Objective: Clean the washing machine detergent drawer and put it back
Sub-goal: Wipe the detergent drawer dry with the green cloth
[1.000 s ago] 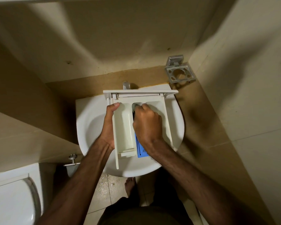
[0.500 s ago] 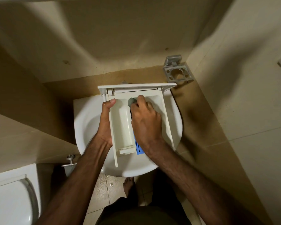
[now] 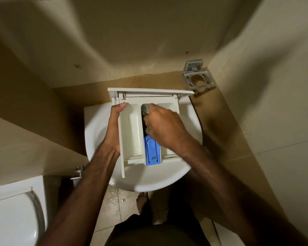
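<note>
Resting over the round white ceramic wash basin (image 3: 100,139), the off-white plastic detergent drawer (image 3: 132,132) lies lengthwise with its wide front panel toward the wall and its open compartments facing up. The left hand (image 3: 113,128) holds the drawer's left side wall, its grip curled round that edge with the thumb hooked over the top near the front panel. The right hand (image 3: 164,128) is down in the middle compartment, its grip curled shut round a small scrubbing pad (image 3: 144,110), grey-green and only partly visible past the knuckles; exactly what that pad is cannot be told. Just nearer the person in the same channel sits the blue plastic softener insert (image 3: 152,150), touching the heel of the right hand. A square metal tumbler holder (image 3: 198,79) is fixed to the wall beside the basin's right side. A white toilet lid (image 3: 11,219) shows at the lower left, and a bare foot (image 3: 141,201) stands on the tiled floor (image 3: 112,206) below the basin.
</note>
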Available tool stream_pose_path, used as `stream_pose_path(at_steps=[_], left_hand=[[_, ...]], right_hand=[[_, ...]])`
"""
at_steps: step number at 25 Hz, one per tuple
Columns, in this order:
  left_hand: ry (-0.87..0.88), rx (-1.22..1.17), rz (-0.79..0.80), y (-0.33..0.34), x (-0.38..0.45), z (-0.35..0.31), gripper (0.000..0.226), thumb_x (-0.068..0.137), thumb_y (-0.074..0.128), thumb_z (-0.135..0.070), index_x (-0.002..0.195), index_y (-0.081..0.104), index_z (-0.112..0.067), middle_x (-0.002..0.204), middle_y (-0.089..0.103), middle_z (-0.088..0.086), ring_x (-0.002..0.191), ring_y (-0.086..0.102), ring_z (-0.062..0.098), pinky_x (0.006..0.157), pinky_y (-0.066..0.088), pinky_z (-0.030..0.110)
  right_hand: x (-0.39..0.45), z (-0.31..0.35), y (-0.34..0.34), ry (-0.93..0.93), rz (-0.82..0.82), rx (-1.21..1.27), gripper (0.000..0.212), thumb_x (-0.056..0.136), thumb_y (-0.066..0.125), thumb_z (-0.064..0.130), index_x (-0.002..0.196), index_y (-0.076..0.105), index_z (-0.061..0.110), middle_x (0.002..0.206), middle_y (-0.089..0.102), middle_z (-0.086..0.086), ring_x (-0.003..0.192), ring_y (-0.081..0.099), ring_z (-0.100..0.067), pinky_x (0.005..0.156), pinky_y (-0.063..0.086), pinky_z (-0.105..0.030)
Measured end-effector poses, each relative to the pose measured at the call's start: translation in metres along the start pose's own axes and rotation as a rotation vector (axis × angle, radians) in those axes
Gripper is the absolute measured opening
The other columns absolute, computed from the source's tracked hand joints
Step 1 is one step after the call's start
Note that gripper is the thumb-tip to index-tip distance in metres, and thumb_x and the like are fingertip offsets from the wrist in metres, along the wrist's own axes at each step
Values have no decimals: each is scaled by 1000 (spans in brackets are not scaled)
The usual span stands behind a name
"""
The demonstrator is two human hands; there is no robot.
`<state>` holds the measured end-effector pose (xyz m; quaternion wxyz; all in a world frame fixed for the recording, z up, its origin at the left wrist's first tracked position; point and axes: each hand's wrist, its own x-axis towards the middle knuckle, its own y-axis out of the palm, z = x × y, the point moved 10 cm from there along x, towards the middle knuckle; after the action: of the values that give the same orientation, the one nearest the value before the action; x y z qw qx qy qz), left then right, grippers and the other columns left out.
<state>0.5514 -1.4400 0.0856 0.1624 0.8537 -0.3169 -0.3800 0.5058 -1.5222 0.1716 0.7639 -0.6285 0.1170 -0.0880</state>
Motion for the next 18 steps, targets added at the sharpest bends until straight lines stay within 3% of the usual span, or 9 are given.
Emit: stream_pose_path(at_steps=[3,6,8,11,13,15,18], left_hand=[[-16,57,3,0,0,-1,49,89,52,-59,97,72,-15,87,64,9,73,61,23,67,50,30],[-55,93,30,4,1,-5,51,89,50,-59,86,77,-16,80,67,6,70,62,21,65,50,28],[-46,104,54,6,1,-9,54,91,46,-58,80,80,-18,76,70,4,67,63,19,63,51,26],[-51,95,69,5,0,-5,54,92,45,-57,82,80,-19,77,71,5,66,67,19,62,55,24],[-50,82,58,4,0,0,50,91,49,-57,96,78,-17,86,71,7,72,67,22,66,55,28],[-47,47,54,4,1,6,49,87,53,-56,105,73,-15,90,70,9,75,66,23,69,54,30],[-63,26,52,5,1,15,46,85,55,-55,96,74,-15,83,69,8,71,65,22,67,53,29]], right_hand=[[-1,-18,15,-55,168,164,21,105,56,23,101,75,16,106,58,2,102,61,-23,76,42,-34],[-9,-17,14,-106,233,158,36,102,59,27,137,66,24,131,59,4,117,59,-19,95,52,-41],[-11,-14,10,-112,238,113,49,99,64,29,147,57,28,137,61,5,123,58,-20,99,52,-43],[-6,-14,5,-121,169,22,40,92,74,38,130,67,28,120,70,3,110,64,-24,83,54,-39],[-5,-14,5,-92,122,58,38,89,78,42,122,71,25,114,71,3,102,67,-23,76,50,-35],[-7,-10,6,-58,48,17,31,91,77,35,118,72,20,113,72,1,101,68,-25,73,44,-32],[-10,-5,12,39,-51,-55,18,90,72,16,108,70,14,104,73,-4,94,71,-30,69,46,-35]])
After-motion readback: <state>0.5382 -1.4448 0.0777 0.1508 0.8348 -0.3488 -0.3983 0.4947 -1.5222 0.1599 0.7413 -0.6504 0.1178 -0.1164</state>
